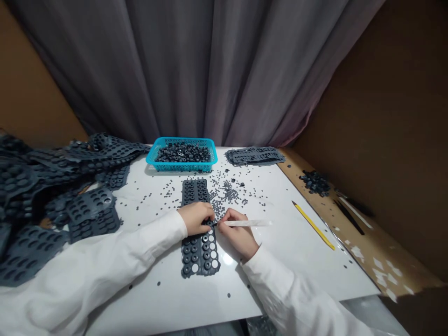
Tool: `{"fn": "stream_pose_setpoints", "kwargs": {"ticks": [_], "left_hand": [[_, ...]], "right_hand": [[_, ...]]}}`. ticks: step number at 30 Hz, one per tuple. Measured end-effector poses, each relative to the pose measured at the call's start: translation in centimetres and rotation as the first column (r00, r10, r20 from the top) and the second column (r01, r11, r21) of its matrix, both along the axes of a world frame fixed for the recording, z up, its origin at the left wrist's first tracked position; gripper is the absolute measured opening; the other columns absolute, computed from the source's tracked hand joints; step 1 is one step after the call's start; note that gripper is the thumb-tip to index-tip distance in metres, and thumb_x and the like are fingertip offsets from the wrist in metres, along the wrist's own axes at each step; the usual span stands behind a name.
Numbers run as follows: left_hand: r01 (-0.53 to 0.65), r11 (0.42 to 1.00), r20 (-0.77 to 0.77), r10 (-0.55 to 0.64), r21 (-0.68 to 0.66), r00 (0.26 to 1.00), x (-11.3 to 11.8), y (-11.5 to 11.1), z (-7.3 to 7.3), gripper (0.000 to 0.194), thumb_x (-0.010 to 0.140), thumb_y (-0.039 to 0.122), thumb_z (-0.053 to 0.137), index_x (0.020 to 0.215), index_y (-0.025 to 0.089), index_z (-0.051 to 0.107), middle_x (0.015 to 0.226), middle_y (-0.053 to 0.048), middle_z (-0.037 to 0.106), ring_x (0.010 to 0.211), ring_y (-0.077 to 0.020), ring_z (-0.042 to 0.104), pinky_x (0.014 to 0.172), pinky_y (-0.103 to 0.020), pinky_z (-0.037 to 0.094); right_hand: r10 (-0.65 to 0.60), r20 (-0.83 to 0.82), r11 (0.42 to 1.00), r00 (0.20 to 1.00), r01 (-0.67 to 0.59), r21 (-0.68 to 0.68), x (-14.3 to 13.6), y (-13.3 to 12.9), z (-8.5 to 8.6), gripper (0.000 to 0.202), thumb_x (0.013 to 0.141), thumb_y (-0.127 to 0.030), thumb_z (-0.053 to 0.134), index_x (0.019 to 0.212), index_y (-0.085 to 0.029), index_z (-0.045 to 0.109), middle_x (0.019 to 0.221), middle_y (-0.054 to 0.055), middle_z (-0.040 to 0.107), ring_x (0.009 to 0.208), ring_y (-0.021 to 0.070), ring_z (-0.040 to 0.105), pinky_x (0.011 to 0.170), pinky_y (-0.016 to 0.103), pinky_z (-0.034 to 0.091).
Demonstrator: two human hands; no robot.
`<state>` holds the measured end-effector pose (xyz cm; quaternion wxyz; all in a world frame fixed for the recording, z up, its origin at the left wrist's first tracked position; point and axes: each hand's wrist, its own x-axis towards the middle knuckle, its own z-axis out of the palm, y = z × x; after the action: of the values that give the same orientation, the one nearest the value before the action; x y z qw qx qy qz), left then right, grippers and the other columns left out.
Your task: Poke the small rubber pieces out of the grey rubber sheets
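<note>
A dark grey moulded rubber sheet [199, 256] lies lengthwise in front of me, with rows of round ring-shaped parts in it. White circles show in its right row and at one spot near its bottom. My left hand [197, 218] rests across the sheet's middle, its fingers bent and closed on the right edge. In a pinch, my right hand [240, 234] holds a slim white pen-like tool [248, 223]. Its dark tip points left and meets the sheet beside my left fingertips. The fingers hide the exact spot of contact.
A turquoise basket [182, 166] of small black parts stands at the back. More rubber sheets are heaped at left [87, 158], and a flat stack [255, 156] lies back right. Tiny dark discs [229, 191] litter the table. A yellow pencil [313, 225] and a black pile [315, 182] are right.
</note>
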<state>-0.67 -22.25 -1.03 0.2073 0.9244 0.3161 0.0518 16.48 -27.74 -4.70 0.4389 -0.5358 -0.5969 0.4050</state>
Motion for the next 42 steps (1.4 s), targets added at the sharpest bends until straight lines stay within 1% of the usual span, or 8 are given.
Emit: {"fn": "stream_pose_setpoints", "kwargs": {"ticks": [7, 12, 18, 22, 25, 30, 38, 42], "left_hand": [[0.122, 0.974, -0.262, -0.069, 0.192, 0.963, 1.4, -0.6, 0.1, 0.013, 0.08, 0.011, 0.05, 0.079, 0.014, 0.062, 0.08, -0.008, 0.061, 0.078, -0.0207, 0.06, 0.066, -0.028, 0.046], [-0.13, 0.987, 0.208, 0.147, -0.094, 0.967, -0.7, 0.1, -1.3, 0.01, 0.08, 0.02, 0.05, 0.075, 0.016, 0.058, 0.075, -0.003, 0.06, 0.069, -0.0148, 0.055, 0.065, -0.026, 0.043], [-0.196, 0.496, 0.373, 0.813, -0.846, 0.448, -2.8, 1.9, -1.0, 0.02, 0.071, 0.029, 0.052, 0.087, 0.017, 0.049, 0.071, 0.001, 0.053, 0.043, -0.0054, 0.033, 0.043, -0.019, 0.024], [-0.053, 0.296, 0.232, 0.837, -0.954, 0.496, -1.9, 2.4, -0.4, 0.025, 0.063, 0.021, 0.043, 0.087, 0.015, 0.051, 0.071, 0.0, 0.052, 0.044, -0.0056, 0.033, 0.043, -0.019, 0.024], [-0.194, 0.427, 0.21, 0.729, -0.883, 0.651, -0.9, 2.3, -0.5, 0.019, 0.067, 0.026, 0.043, 0.079, 0.015, 0.052, 0.068, 0.0, 0.051, 0.045, -0.007, 0.034, 0.043, -0.02, 0.025], [-0.095, 0.961, 0.128, 0.132, -0.26, 0.983, 0.3, 2.1, -0.4, 0.014, 0.064, 0.021, 0.062, 0.075, 0.013, 0.06, 0.068, -0.001, 0.053, 0.06, -0.0127, 0.048, 0.058, -0.024, 0.039], [0.106, 0.994, -0.016, -0.105, 0.037, 0.994, 0.7, 1.7, -1.2, 0.011, 0.078, 0.012, 0.049, 0.071, 0.015, 0.058, 0.08, -0.005, 0.058, 0.075, -0.0167, 0.056, 0.07, -0.026, 0.043], [-0.245, 0.929, 0.47, 0.353, -0.276, 0.809, -0.9, 1.6, -2.3, 0.01, 0.078, 0.024, 0.052, 0.075, 0.016, 0.056, 0.075, -0.004, 0.059, 0.065, -0.0138, 0.052, 0.06, -0.024, 0.041]], "right_hand": [[-0.005, 0.076, 0.998, 0.997, 0.0, 0.068, -0.1, 0.0, -0.1, 0.013, 0.065, -0.015, 0.055, 0.056, -0.019, 0.046, 0.049, -0.006, 0.047, 0.049, 0.0094, 0.041, 0.048, 0.02, 0.031], [-0.002, 0.083, 0.998, 0.997, -0.002, 0.055, -0.1, -0.2, 0.1, 0.012, 0.065, -0.014, 0.053, 0.056, -0.018, 0.047, 0.051, -0.005, 0.049, 0.05, 0.0098, 0.042, 0.049, 0.02, 0.031], [-0.019, -0.075, 1.0, 0.997, 0.017, -0.026, 0.0, 0.5, -0.1, 0.01, 0.067, -0.017, 0.055, 0.059, -0.019, 0.049, 0.052, -0.004, 0.054, 0.051, 0.0109, 0.046, 0.049, 0.021, 0.034], [-0.032, -0.1, 0.999, 0.994, 0.03, -0.021, 0.1, 1.0, -0.3, 0.011, 0.07, -0.02, 0.055, 0.062, -0.019, 0.048, 0.053, -0.004, 0.055, 0.051, 0.0117, 0.049, 0.051, 0.021, 0.036], [-0.031, -0.051, 0.999, 0.998, 0.03, -0.009, 0.0, 1.0, -0.3, 0.012, 0.07, -0.02, 0.055, 0.061, -0.019, 0.049, 0.053, -0.003, 0.055, 0.053, 0.0119, 0.049, 0.051, 0.021, 0.036], [-0.035, -0.014, 0.999, 0.999, 0.035, 0.007, -0.1, 1.0, -0.2, 0.013, 0.068, -0.02, 0.057, 0.059, -0.019, 0.049, 0.052, -0.004, 0.051, 0.051, 0.0109, 0.045, 0.05, 0.021, 0.034], [-0.039, 0.045, 0.998, 0.998, 0.037, 0.052, -0.1, 1.0, -0.4, 0.011, 0.066, -0.016, 0.054, 0.058, -0.019, 0.048, 0.052, -0.005, 0.049, 0.051, 0.0104, 0.042, 0.049, 0.021, 0.031], [-0.025, 0.049, 0.999, 0.998, 0.023, 0.049, 0.0, 0.9, -0.5, 0.012, 0.067, -0.016, 0.054, 0.058, -0.019, 0.047, 0.054, -0.004, 0.053, 0.052, 0.0112, 0.045, 0.05, 0.022, 0.032]]}}
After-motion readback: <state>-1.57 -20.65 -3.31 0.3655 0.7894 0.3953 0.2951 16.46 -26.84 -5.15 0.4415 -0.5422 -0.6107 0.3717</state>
